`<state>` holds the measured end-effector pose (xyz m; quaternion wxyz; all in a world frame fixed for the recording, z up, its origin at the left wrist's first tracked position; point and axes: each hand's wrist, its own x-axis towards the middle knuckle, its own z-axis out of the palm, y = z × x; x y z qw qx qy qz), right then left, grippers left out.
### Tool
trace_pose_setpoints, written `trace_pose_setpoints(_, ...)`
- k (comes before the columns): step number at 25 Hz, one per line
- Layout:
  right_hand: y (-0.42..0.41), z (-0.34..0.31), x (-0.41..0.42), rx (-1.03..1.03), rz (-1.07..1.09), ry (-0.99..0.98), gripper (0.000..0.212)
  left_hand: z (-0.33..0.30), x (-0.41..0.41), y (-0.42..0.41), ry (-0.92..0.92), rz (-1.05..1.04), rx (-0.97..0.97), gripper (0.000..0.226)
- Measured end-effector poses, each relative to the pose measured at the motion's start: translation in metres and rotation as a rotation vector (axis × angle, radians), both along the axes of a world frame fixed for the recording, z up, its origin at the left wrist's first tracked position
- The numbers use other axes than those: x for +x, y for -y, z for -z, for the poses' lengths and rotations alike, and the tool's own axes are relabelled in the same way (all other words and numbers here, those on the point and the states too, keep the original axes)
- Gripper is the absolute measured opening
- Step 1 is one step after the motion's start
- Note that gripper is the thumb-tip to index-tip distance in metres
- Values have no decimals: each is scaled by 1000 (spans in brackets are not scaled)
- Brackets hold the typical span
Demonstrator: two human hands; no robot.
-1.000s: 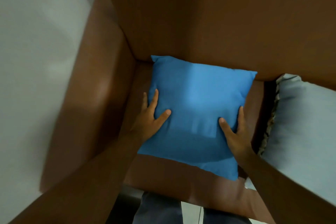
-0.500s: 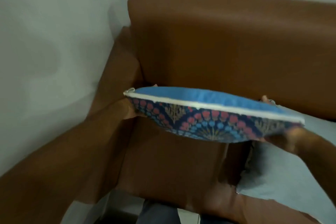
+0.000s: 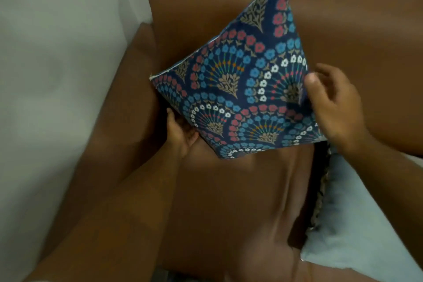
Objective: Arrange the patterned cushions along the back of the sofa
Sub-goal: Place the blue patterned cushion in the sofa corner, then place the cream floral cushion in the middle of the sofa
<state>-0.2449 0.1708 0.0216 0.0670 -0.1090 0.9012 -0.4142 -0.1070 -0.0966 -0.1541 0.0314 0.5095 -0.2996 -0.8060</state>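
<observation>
A navy cushion printed with red, blue and white flower fans is held up in front of the brown sofa backrest, patterned side toward me and tilted on one corner. My left hand grips its lower left edge from behind. My right hand holds its right edge, thumb on the pattern and fingers spread. A second cushion, pale blue side up with a patterned trim, lies flat on the seat at the right.
The brown sofa seat lies below the held cushion. The sofa's left armrest runs along a pale wall.
The cushion lay flat, blue side up, under both hands. I lifted it, flipped it and now hold it with the pattern facing me near the backrest.
</observation>
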Motion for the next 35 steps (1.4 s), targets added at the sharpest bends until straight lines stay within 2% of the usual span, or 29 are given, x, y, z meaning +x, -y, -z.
trace_pose_setpoints(2,-19,27,12,236,-26,-110,92,3,4,-15,-30,97,-40,94)
trace_pose_setpoints(3,-26,39,19,308,-19,-51,99,6,4,-22,-64,135,-4,104)
trace_pose_setpoints(5,-35,57,25,260,-29,60,110,7,1,-31,-120,120,122,121)
trace_pose_setpoints(8,-33,67,21,151,-7,-22,107,6,5,-50,-148,145,186,125)
trace_pose_setpoints(10,-31,70,18,173,-11,-77,105,11,10,-59,-163,156,191,123)
trace_pose_setpoints(12,-34,75,15,192,-52,-47,105,15,11,-61,-119,108,188,121)
trace_pose_setpoints(14,-43,79,20,209,-91,2,104,23,17,-60,-6,9,134,120)
trace_pose_setpoints(16,-66,81,39,264,-99,-23,98,35,33,-69,171,-14,54,108)
trace_pose_setpoints(18,-109,84,65,356,-87,25,93,37,56,-104,371,158,3,78)
trace_pose_setpoints(20,-170,88,90,507,-64,145,93,28,67,-165,485,502,-50,53)
trace_pose_setpoints(21,-207,90,100,602,-56,188,93,21,63,-203,479,660,-143,47)
trace_pose_setpoints(23,-277,97,109,762,-65,227,92,8,43,-281,352,904,-470,44)
trace_pose_setpoints(26,-366,114,94,846,-95,246,89,-14,-2,-386,21,1255,-1121,70)
trace_pose_setpoints(28,-402,129,78,818,-107,268,90,-19,-27,-432,-109,1404,-1508,77)
trace_pose_setpoints(30,-425,144,64,747,-143,268,90,-17,-43,-459,-124,1512,-1672,79)
trace_pose_setpoints(35,-450,170,53,562,-178,265,89,2,-51,-472,-60,1630,-1833,84)
